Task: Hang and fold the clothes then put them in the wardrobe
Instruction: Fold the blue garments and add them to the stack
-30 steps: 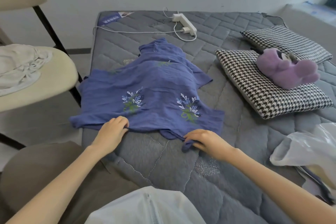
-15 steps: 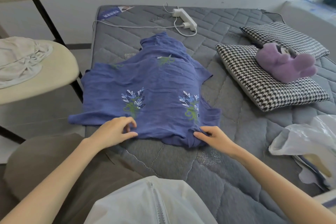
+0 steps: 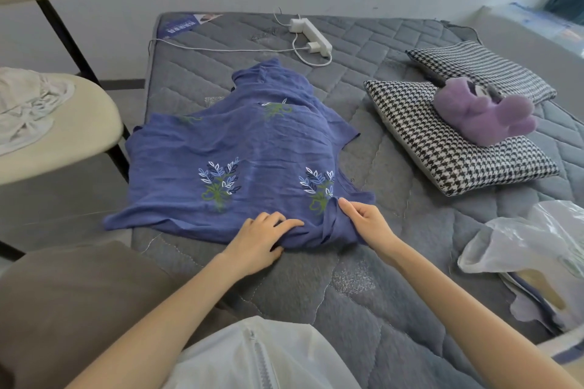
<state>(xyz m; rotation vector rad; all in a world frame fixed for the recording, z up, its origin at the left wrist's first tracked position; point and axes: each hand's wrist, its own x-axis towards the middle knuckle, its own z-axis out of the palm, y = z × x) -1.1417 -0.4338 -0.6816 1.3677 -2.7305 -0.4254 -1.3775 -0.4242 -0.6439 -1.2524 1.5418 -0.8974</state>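
Note:
A blue top [image 3: 246, 148] with embroidered leaf sprigs lies spread on the grey quilted mattress [image 3: 395, 262], its hem toward me and its left edge hanging past the mattress side. My left hand [image 3: 264, 238] grips the hem near its middle, fingers curled over bunched cloth. My right hand [image 3: 366, 223] pinches a raised fold of the hem at the right corner, just beside the left hand.
A cream chair [image 3: 60, 133] with a white garment [image 3: 28, 101] stands left of the bed. Two houndstooth pillows [image 3: 448, 148] and a purple plush toy [image 3: 483, 110] lie right. A power strip [image 3: 311, 31] sits at the far end; a plastic bag [image 3: 531, 240] lies near right.
Both hands have come together along the hem: the left slid right toward the middle and the right gathered the corner into a raised fold. The view also shifted slightly.

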